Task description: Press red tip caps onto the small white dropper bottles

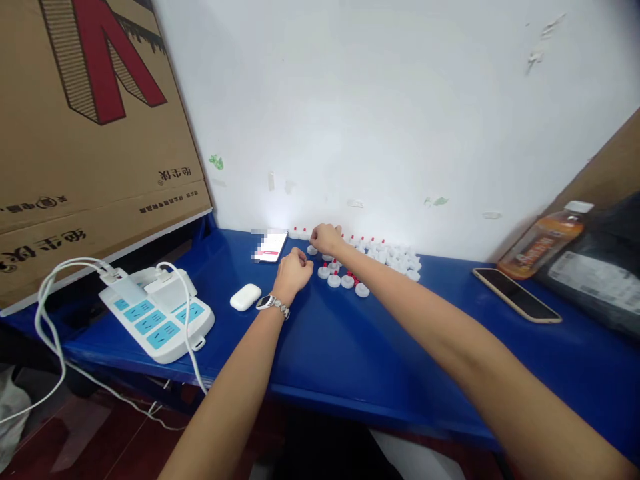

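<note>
My right hand (326, 238) reaches to the back of the blue table, fingers pinched down just above a small white round cap (312, 250). What lies between its fingertips, if anything, is hidden. My left hand (294, 272), with a watch (266, 302) on the wrist, hovers a little nearer and to the left, fingers curled together; their contents do not show. Under and beside my right forearm lie several white round caps (347, 281), some with small red pieces (334, 265). More white caps (400, 258) are heaped to the right. Red-tipped white caps (295, 233) line the wall.
Left of my hands are a lit phone (273, 245), a white earphone case (245, 297) and a power strip (165, 333) with cables. A second phone (517, 295), an orange drink bottle (547, 241) and a black package (600, 267) sit right. A cardboard box (100, 167) leans left.
</note>
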The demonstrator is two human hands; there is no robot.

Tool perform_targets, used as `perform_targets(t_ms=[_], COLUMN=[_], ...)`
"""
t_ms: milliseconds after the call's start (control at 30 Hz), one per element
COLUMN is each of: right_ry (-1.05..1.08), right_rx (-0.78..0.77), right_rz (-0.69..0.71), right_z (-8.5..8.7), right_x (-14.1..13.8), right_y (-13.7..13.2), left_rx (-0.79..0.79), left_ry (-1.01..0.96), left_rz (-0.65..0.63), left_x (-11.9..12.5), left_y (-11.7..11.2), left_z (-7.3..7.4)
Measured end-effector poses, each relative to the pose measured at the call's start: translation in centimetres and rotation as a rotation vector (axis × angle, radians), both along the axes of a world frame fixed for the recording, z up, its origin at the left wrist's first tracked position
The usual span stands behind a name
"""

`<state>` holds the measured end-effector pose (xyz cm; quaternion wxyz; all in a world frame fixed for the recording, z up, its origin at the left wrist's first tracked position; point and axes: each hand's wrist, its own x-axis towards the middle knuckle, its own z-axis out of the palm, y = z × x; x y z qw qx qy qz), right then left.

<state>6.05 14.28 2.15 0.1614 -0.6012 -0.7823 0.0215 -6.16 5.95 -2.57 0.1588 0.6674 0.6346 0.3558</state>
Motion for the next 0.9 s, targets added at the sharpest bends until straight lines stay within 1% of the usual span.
perform_targets(t_ms=[167, 233, 333, 467, 567, 667, 733, 800, 867, 900], right_ry=[0.113, 0.141, 0.098, 0.052, 0.081, 0.134, 0.235, 0.488, 0.759, 0.861], right_rx=[0.049, 0.084, 0.084, 0.027, 0.009, 0.024, 0.044, 0.029, -0.050, -0.076], right_rz=[-0.002, 0.010, 0.033, 0.068, 0.080, 0.073, 0.077, 0.121, 0.209, 0.251], right_z=[0.4, 0.5, 0.4, -0.3, -0.7, -0.6, -0.2, 0.3, 0.6, 0.8], right_x=[1.8, 2.8, 3.4, 2.4, 1.1, 0.9, 1.7, 3.1, 4.7, 5.6], right_y=[-1.3, -1.7, -1.8, -1.1, -0.9, -1.7, -2.8, -4.4, -6.1, -7.0], left_rx=[0.143, 0.139, 0.104, 0.042, 0.016, 0.060, 0.160, 0.286, 0.364, 0.372], left_ry=[-0.004, 0.003, 0.031, 0.065, 0.096, 0.048, -0.022, -0.070, -0.073, -0.064], left_rz=[0.035, 0.016, -0.005, -0.005, 0.002, 0.022, 0.021, -0.025, -0.146, -0.229], left_x=[0.3, 0.4, 0.5, 1.0, 1.3, 1.3, 1.2, 1.2, 1.5, 1.7], left_y=[-0.3, -0.3, -0.3, -0.6, -0.9, -0.9, -0.9, -1.0, -1.3, -1.5], left_z=[0.0, -0.1, -0.3, -0.5, -0.5, -0.4, -0.1, 0.3, 0.8, 1.0])
